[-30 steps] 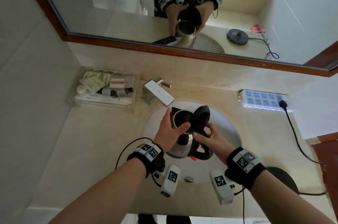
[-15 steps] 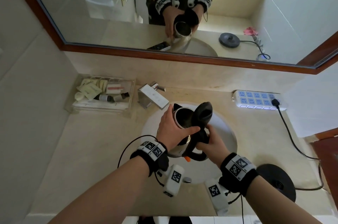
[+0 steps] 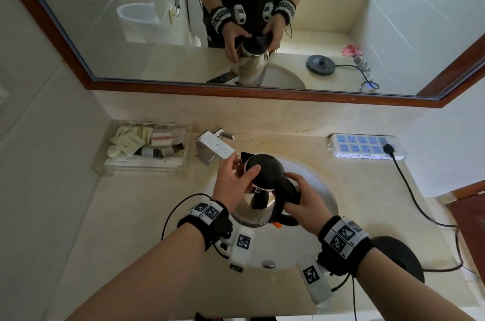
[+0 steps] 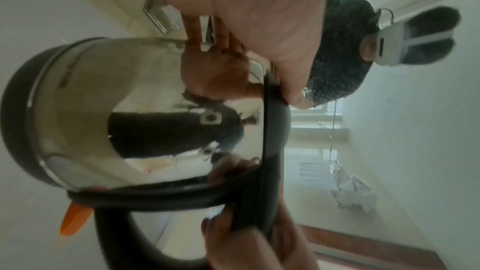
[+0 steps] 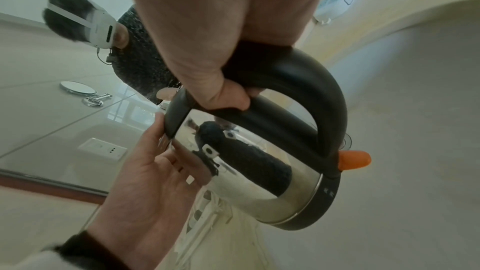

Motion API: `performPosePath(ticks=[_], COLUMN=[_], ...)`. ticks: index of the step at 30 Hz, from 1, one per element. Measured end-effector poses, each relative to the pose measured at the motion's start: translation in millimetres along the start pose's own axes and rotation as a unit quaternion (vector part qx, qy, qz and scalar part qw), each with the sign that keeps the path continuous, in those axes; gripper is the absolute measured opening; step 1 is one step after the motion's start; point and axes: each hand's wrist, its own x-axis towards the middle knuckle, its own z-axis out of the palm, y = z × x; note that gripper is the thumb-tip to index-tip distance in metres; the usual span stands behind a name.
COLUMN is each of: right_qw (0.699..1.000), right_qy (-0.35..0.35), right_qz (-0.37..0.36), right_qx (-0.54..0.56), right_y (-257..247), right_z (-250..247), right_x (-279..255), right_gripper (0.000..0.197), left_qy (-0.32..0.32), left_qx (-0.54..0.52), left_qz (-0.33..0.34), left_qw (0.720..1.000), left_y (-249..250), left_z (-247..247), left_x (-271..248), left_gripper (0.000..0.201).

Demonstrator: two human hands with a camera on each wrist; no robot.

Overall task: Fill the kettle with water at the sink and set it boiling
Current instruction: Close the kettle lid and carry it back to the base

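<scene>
Beige stone counter (image 3: 147, 205) runs under a wood-framed mirror (image 3: 262, 90), with a round white sink (image 3: 322, 189) set into it. Over the sink a steel kettle (image 3: 256, 202) with a black lid (image 3: 265, 168) and black handle (image 5: 335, 110) is held in the air, tilted a little, its spout just beside the chrome tap (image 3: 214, 146). The lid lies down over the kettle's mouth.

The right hand (image 3: 305, 200) is curled tight round the top of the handle, the thumb over it, as the right wrist view shows. The left hand (image 3: 233, 181) cups the steel side of the kettle near the rim with fairly straight fingers, and its thumb lies on the edge of the lid. An orange switch (image 5: 354, 159) sticks out at the foot of the handle.

On the counter to the right, near the right forearm, sits the round black kettle base (image 3: 399, 255), its cord (image 3: 425, 213) running up to a white and blue power strip (image 3: 364, 147) against the back wall. Left of the tap stands a clear tray (image 3: 183, 163) of small packets and bottles.
</scene>
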Motion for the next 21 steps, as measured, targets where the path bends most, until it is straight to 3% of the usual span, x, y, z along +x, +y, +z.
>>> performPosePath(ticks=[7, 11, 15, 21], right_qw=[0.999, 0.997, 0.992, 0.982], right_qy=[0.027, 0.077, 0.122, 0.181], right_qz=[-0.020, -0.021, -0.025, -0.017], right_qx=[0.005, 0.015, 0.031, 0.055], right_y=[1, 7, 13, 27], right_z=[-2, -16, -39, -87], right_x=[-12, -31, -57, -104], right_gripper=[0.068, 0.064, 0.064, 0.069], left_qy=[-0.080, -0.127, -0.162, -0.243], left_qx=[-0.050, -0.052, -0.056, -0.052], left_qz=[-0.024, 0.000, 0.001, 0.022], left_qw=[0.995, 0.991, 0.985, 0.968], left_y=[14, 19, 24, 46], left_z=[-4, 8, 37, 96], left_x=[6, 1, -9, -30], left_gripper=[0.042, 0.039, 0.064, 0.035])
